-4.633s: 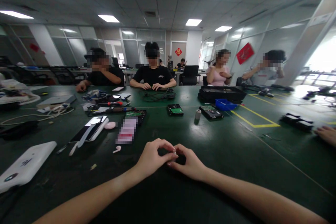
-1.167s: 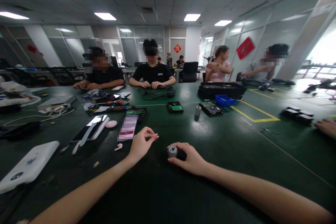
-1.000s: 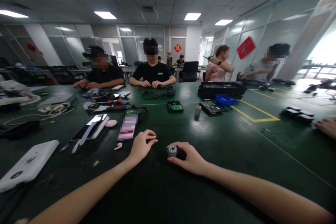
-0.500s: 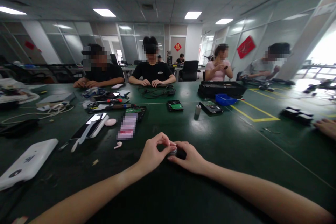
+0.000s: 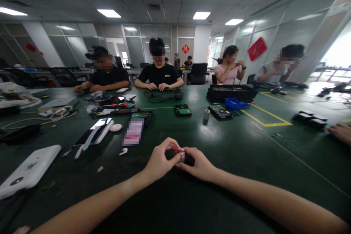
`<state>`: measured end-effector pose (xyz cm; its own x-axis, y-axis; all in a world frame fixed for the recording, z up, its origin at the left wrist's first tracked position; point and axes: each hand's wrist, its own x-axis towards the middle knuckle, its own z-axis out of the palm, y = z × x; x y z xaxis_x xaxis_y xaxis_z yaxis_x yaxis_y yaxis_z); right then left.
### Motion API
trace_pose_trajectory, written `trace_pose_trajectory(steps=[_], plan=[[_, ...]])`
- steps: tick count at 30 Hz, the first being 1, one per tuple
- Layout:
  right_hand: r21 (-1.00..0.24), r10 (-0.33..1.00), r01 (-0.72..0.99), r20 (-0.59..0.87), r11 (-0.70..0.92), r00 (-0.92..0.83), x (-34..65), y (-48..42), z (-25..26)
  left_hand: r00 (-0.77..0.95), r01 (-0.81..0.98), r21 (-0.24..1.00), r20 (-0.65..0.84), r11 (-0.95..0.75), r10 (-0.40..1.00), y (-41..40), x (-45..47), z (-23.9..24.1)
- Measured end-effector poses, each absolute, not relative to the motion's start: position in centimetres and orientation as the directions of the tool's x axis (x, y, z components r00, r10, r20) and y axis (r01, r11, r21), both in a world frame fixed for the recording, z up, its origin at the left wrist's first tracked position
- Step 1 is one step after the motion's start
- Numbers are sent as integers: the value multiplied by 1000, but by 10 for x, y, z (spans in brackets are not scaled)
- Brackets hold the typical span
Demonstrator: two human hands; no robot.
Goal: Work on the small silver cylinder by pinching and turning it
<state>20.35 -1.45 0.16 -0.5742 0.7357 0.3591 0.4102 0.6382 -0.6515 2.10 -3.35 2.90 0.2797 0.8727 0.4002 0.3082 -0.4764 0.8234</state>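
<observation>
Low over the dark green table, my left hand (image 5: 161, 158) and my right hand (image 5: 202, 164) meet at a small silvery round object (image 5: 182, 157). The fingers of my right hand curve around it from the right. From the other side, my left thumb and fingertips pinch at its top. Fingers cover most of the object, so its kind cannot be made out. Beyond my hands a small grey metal cylinder (image 5: 206, 114) stands upright beside a hard drive (image 5: 221, 112). Another hard drive with a green board (image 5: 182, 110) lies to its left.
A phone (image 5: 133, 132), a white earbud (image 5: 123, 151) and a white power bank-like case (image 5: 29, 171) lie on the left. Farther back are screwdrivers (image 5: 120, 105), a blue tray (image 5: 236, 104) and a black bin (image 5: 231, 94). Several people sit around; another person's hand (image 5: 341, 132) rests at the right edge.
My fingers shift slightly at the silvery object, both hands staying in place. Across the table, the person in pink raises their hands, and the person at far right lifts theirs toward their head.
</observation>
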Motion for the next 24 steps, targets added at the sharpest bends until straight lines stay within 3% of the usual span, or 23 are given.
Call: trace_pose_trajectory(steps=[13,24], plan=[[-654,729,404,350,639,-588,203,-16,6,479,351,851,195,-390,856,-15,-3,57],[-653,722,397,351,645,-596,204,-15,3,416,361,784,349,-505,840,-25,13,45]])
